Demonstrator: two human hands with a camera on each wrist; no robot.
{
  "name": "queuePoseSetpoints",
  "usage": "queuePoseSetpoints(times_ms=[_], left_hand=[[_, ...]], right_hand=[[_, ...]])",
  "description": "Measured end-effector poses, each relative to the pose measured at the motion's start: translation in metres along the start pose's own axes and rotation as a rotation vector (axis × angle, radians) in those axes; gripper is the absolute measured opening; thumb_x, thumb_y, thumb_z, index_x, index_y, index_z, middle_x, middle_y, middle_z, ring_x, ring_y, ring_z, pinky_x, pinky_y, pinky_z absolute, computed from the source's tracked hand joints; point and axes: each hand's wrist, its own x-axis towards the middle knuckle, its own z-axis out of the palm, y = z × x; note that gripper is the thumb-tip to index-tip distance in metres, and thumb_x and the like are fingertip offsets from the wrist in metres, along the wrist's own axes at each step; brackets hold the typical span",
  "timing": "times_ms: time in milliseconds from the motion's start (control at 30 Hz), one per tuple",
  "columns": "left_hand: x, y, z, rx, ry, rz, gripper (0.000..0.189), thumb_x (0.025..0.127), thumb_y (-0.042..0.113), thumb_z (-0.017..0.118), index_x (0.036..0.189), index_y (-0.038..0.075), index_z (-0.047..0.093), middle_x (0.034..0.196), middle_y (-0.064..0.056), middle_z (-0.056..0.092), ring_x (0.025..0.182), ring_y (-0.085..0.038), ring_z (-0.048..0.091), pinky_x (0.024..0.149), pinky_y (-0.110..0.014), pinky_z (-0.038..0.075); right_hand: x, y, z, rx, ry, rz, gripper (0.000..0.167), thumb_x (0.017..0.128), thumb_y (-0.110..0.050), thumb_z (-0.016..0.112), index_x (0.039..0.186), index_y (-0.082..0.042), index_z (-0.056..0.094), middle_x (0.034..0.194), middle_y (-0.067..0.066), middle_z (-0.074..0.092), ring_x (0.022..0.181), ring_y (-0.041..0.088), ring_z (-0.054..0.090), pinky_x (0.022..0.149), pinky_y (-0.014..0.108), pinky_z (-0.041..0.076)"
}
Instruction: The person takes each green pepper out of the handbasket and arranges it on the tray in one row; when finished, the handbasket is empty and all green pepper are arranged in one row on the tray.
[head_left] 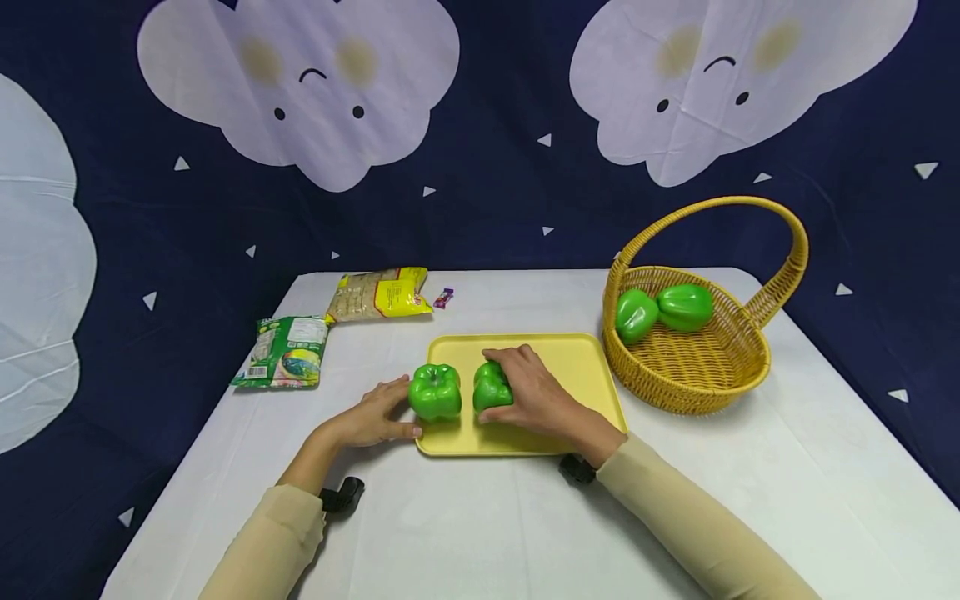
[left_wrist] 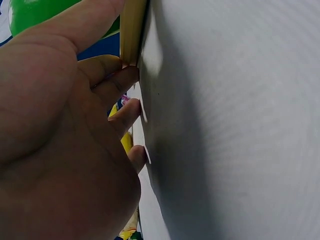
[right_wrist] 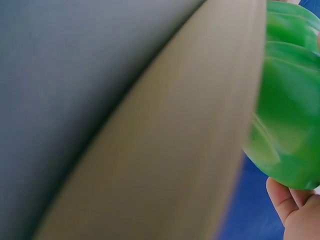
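While the head view covers the whole work area, each wrist view gives one close detail. From the head, the right hand is seen clamped on a green pepper over the middle of the yellow tray. The left hand lies at the tray's left edge, thumb and fingers spread apart, beside a second pepper at that end of the tray.

The left wrist view adds the palm side of that hand, with fingertips close to the table beside the tray's rim, a detail hidden from above. The right wrist view adds the tray's outer side, large and blurred, and fingertips against the underside or flank of a green pepper; which of these it is cannot be told.

A white cloth covers the table. To the right, just beside the tray, stands a wicker basket with a tall handle, holding two more peppers. At the far left lie a green packet, a yellow-and-clear bag and a small purple wrapper. Behind hangs a navy backdrop printed with pale clouds and small white triangles.
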Motion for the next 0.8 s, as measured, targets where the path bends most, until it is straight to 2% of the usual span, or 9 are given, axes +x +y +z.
queuePoseSetpoints(times_ms=[800], left_hand=[[-0.0003,0.0010,-0.0004,0.006,-0.005,-0.002,0.083,0.080,0.043,0.071,0.147,0.011,0.034,0.156,-0.020,0.020,0.146,-0.040,0.013,0.118,-0.059,0.003]], right_hand=[[0.0094,-0.0072,0.0077,-0.008,-0.037,-0.033,0.090,0.067,-0.050,0.080,0.137,-0.010,0.041,0.125,0.007,0.051,0.109,0.020,0.043,0.091,0.037,0.047]])
